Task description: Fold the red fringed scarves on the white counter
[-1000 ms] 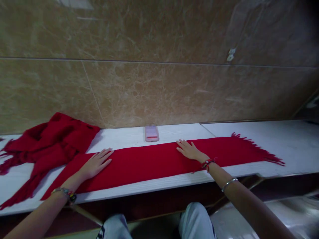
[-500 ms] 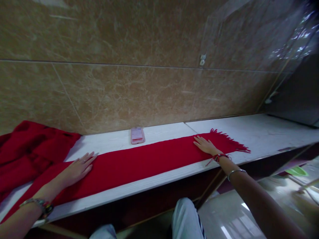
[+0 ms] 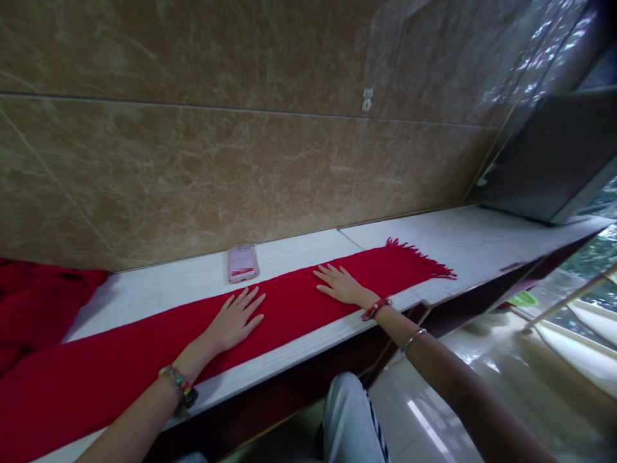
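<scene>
A long red scarf [image 3: 289, 305] lies stretched flat along a white counter [image 3: 463, 241], its fringed end at the right. My left hand [image 3: 234, 320] rests on the scarf near its middle, palm down, fingers spread. My right hand [image 3: 340, 285] lies flat on the scarf further right, fingers extended toward the left. Both hands are open and hold nothing. Bracelets circle both wrists.
A pink phone [image 3: 241, 263] lies on the counter against the brown marble wall [image 3: 241, 148], just behind my left hand. A bunched red cloth [image 3: 33, 302] sits at the far left. A dark box [image 3: 554, 161] stands at the counter's right end. My knees show below the edge.
My left hand slid right along the scarf toward the middle, and my right hand moved back left from the fringed end. The view turned to the right.
</scene>
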Demonstrator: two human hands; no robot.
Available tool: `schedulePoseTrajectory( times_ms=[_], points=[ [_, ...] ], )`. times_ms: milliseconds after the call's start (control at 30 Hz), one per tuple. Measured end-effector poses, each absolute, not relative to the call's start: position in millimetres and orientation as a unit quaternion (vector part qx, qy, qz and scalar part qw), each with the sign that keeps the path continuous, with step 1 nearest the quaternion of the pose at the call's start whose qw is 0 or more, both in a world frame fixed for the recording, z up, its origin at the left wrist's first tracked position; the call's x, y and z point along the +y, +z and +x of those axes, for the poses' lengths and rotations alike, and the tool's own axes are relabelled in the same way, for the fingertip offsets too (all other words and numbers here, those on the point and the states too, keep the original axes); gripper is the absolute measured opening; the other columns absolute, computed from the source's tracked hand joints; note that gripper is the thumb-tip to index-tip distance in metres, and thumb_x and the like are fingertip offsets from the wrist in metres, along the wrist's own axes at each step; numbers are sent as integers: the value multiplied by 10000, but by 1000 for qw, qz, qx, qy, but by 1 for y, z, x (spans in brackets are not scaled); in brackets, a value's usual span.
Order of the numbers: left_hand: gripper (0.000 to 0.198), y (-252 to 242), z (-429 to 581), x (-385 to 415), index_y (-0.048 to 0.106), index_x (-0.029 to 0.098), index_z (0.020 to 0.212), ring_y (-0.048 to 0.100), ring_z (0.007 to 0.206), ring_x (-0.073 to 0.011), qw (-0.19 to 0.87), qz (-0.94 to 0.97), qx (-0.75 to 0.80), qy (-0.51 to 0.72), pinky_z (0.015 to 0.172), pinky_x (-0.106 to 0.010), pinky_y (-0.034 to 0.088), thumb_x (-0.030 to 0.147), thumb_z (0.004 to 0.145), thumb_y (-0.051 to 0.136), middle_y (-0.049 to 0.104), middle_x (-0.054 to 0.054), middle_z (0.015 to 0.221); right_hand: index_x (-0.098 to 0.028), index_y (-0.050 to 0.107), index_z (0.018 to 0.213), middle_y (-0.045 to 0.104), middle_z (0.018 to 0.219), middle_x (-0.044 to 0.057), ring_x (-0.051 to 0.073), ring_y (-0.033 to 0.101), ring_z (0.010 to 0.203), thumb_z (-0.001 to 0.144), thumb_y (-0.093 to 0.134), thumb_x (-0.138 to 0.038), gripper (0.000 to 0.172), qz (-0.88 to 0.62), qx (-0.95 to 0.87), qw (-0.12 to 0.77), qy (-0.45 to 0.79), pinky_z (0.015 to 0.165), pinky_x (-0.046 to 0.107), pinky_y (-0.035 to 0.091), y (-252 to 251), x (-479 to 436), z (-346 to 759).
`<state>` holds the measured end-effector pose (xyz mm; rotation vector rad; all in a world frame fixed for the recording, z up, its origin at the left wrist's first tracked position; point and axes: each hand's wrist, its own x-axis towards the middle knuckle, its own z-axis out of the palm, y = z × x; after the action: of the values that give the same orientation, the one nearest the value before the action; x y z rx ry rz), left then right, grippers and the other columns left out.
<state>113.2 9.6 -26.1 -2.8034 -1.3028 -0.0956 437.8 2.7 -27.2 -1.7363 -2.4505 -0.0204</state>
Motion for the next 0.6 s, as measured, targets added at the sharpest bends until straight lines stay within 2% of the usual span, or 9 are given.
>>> schedulePoseTrajectory(
  times_ms=[267,367,467,600],
  points=[
    [515,-25,115,16,307,271,1338,235,1297,-230,20,-912,-409,-33,1028,-437,231,479,867,283,262,-34,1416,-244,273,1359,257,1423,82,310,205,1283,883,233,-509,547,-737,-674,35,-28,968,586,208,-33,28,548],
    [514,-24,117,17,303,273,1338,233,1298,-227,25,-913,-407,-25,1030,-433,230,476,866,283,257,-25,1418,-256,378,1299,356,1365,95,295,325,1221,892,289,-467,466,-770,-636,41,-31,948,539,288,-30,27,578],
    [526,-22,118,16,296,261,1342,230,1300,-226,31,-913,-407,-11,1034,-435,222,479,864,273,243,-28,1421,-216,490,1172,480,1222,93,228,490,1049,880,425,-368,335,-784,-616,53,-51,861,441,418,-22,23,598],
    [527,-22,116,17,284,276,1345,239,1297,-225,33,-914,-403,-15,1028,-435,244,491,864,262,242,-15,1420,-162,503,1118,522,1119,76,185,544,928,859,493,-313,300,-799,-594,66,-71,776,391,472,-12,19,617]
  ],
)
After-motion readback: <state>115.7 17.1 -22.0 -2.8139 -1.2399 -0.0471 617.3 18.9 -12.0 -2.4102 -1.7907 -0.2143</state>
